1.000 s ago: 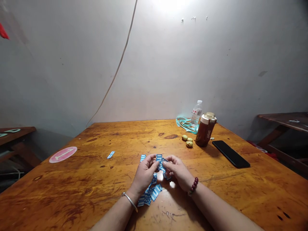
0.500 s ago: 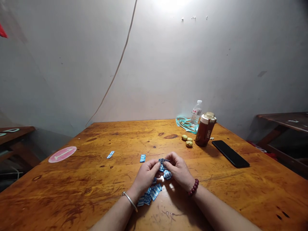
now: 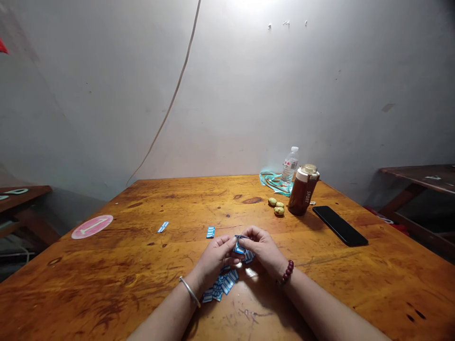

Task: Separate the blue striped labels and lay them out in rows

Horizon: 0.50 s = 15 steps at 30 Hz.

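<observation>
My left hand [image 3: 217,255] and my right hand [image 3: 262,246] meet above the table's near middle. Between their fingertips is a small blue-and-white card-like piece [image 3: 239,247], pinched from both sides; its print is too small to read. A heap of similar blue-and-white pieces [image 3: 221,286] lies below my left hand, partly covered by it. More such pieces [image 3: 249,256] show just under my right fingers. Farther off lie a blue-and-white striped piece [image 3: 210,232] and a smaller one [image 3: 163,227] to its left.
On the wooden table [image 3: 117,270], a brown sport bottle [image 3: 304,190], a clear water bottle [image 3: 290,166], a turquoise strap [image 3: 270,182] and several small yellowish round items [image 3: 279,210] stand or lie at right. A black phone [image 3: 339,226] is nearer. A pink oval sticker [image 3: 92,226] lies left.
Both hands stay close together on the blue-and-white piece; its angle between the fingers has shifted slightly. The pieces on the table lie as before.
</observation>
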### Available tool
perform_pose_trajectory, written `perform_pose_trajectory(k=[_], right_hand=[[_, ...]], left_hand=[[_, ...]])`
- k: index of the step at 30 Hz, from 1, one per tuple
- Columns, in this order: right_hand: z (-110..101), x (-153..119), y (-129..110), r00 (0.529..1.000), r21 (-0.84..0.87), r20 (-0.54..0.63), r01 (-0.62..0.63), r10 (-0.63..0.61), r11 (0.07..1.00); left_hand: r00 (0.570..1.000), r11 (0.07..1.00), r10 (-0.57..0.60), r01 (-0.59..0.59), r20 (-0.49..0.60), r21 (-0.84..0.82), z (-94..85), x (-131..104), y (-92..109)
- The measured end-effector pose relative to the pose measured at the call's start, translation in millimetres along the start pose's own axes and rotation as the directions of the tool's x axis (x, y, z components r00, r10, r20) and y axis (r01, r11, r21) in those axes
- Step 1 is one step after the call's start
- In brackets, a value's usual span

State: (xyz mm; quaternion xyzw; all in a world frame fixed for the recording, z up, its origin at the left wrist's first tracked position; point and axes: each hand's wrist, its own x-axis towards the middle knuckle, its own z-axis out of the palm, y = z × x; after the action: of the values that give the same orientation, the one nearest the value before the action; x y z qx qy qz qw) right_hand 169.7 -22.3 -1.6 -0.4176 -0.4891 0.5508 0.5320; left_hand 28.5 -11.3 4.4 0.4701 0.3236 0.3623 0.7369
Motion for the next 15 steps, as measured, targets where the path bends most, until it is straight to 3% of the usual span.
perform_pose_trajectory(k=[4,8,12,15], right_hand=[[-1.2,-2.2,-6.0,0.998,0.133,0.058,-0.041,0.034,0.99],[-1.7,-3.6,-4.0,0.983,0.167,0.161,-0.112,0.085,0.98],[-0.9,-3.7,-0.5,0.973,0.108,0.215,-0.109,0.083,0.988],[1.5,-4.9,-3.0,0.982,-0.013,0.189,-0.019,0.021,1.0]], left_hand=[[0.986,0.967,-0.087,0.117,0.139,-0.226,1.5,-4.8,2.6],[0.963,0.945,-0.16,0.213,0.218,-0.248,0.0,-7.1,1.6],[0.952,0.942,-0.185,0.243,0.245,-0.232,-2.5,-5.8,-2.7],[0.956,0.936,-0.171,0.233,0.24,-0.264,-3.9,-3.0,-5.8]])
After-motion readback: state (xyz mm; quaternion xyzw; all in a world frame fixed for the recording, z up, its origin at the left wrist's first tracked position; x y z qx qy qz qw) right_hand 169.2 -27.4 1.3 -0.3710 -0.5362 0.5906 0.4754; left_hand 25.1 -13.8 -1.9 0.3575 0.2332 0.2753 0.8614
